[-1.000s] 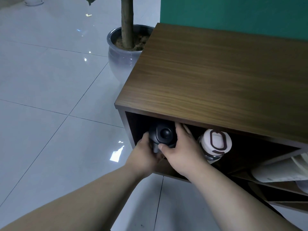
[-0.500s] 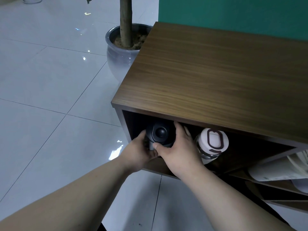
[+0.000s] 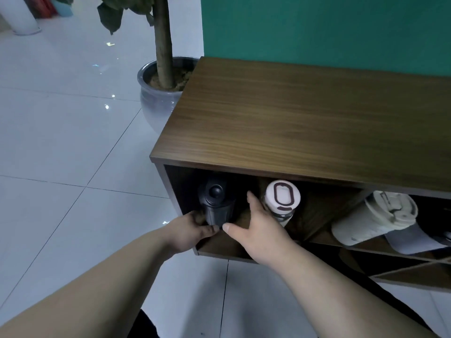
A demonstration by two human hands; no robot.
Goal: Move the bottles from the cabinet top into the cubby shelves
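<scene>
A black bottle (image 3: 216, 203) stands in the leftmost cubby of the wooden cabinet (image 3: 305, 123), its lid facing me. My left hand (image 3: 188, 230) curls around the bottle's base at the cubby's front edge. My right hand (image 3: 256, 228) is just right of the bottle with fingers spread; only its thumb tip is at the base. In the same cubby, to the right, sits a bottle with a white lid (image 3: 282, 196). A cream tumbler (image 3: 371, 220) lies tilted in the neighbouring cubby. No bottles show on the cabinet top.
A potted tree in a grey ceramic pot (image 3: 156, 103) stands on the floor against the cabinet's left rear corner. A green wall rises behind the cabinet. Glossy white floor tiles stretch to the left. A grey object (image 3: 412, 240) lies beside the cream tumbler.
The black bottle now sits deeper in the cubby. Both hands have slid down from its lid to its base, and my right hand has opened off it.
</scene>
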